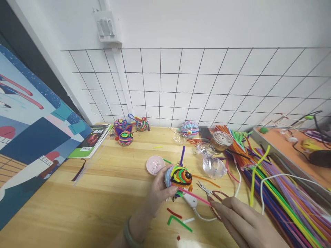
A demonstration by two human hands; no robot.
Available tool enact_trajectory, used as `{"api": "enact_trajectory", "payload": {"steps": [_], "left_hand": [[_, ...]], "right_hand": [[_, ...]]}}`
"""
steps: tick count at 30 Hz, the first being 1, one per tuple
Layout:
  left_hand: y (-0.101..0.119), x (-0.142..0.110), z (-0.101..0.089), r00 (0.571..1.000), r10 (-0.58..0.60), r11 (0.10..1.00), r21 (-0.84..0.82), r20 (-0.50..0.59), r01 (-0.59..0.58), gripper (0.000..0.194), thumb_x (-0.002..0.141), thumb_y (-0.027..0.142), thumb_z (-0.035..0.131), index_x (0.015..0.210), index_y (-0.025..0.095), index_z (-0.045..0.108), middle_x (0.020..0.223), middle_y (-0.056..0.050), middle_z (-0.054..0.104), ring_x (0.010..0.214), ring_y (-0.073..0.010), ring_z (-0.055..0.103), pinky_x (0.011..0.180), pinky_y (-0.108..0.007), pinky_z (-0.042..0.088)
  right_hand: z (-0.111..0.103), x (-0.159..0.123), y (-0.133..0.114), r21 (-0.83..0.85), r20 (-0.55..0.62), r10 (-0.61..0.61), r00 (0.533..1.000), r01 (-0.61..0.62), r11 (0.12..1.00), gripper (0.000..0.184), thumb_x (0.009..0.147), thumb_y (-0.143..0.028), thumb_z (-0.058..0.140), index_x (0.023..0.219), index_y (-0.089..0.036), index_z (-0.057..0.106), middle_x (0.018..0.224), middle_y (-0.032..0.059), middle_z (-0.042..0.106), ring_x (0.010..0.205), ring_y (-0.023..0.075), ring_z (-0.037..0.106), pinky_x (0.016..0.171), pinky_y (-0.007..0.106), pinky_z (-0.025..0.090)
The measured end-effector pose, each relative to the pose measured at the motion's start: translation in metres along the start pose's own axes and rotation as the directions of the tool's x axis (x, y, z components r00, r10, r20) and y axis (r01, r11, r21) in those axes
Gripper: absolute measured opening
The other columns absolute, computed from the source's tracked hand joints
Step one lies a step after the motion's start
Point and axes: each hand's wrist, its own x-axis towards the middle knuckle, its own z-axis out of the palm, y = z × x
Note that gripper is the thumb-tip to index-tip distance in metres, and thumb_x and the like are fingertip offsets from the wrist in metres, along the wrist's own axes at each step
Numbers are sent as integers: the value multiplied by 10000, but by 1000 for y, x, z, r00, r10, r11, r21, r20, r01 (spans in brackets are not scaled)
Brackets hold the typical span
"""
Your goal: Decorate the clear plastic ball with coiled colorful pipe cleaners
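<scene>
My left hand (157, 189) is wrapped round a ball (181, 177) covered in coiled, many-coloured pipe cleaners, with an eye-like bead on its front and a purple stem standing up from its top. A pink pipe cleaner (195, 195) runs from the ball, under my left thumb, to the fingertips of my right hand (243, 220), which pinch its free end. Just beyond those fingers lie open scissors (207, 189) with reddish handles, partly hidden by the hand. Below the ball is a white hot glue gun (190, 200) with a cable, its front hidden.
Pipe cleaner offcuts (181, 224) lie nearby. Behind my left hand stands a pink dish (152, 157) of sequins. Clear plastic half-shells (213, 167) and bundled pipe cleaners (281, 193) occupy the right. Finished balls (126, 137) sit along the wall; a large printed board (38, 137) leans at left.
</scene>
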Motion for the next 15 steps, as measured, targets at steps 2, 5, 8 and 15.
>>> {"api": "enact_trajectory", "payload": {"steps": [2,5,8,15], "left_hand": [[1,0,1,1000,3,1000,1,2,-3,636,641,222,808,1224,214,554,1233,-104,621,1164,-304,548,969,-394,456],[2,0,3,1000,-20,1000,7,-9,20,640,638,221,807,1225,214,553,1246,-111,612,1181,-318,535,969,-407,454],[3,0,4,998,-52,999,10,-22,52,640,637,233,809,1222,223,552,1261,-109,603,1192,-328,528,977,-422,449],[3,-2,6,999,-54,999,-2,2,54,589,663,219,785,1211,228,568,1262,-110,607,1186,-329,538,963,-424,461]], "right_hand": [[5,0,3,-25,32,34,999,-33,999,358,1010,-260,323,1127,-173,650,940,101,689,845,173,702,679,219,577],[13,-1,6,-96,28,41,999,-38,995,354,1008,-252,323,1184,-173,621,972,111,683,794,173,694,629,242,568],[20,2,3,-140,-14,21,1000,-23,990,377,1015,-248,292,1169,-158,624,959,115,690,754,178,677,618,271,546],[29,20,-18,-83,-11,43,999,-43,996,396,1014,-159,231,1199,-156,581,947,110,676,761,199,633,686,341,477]]}}
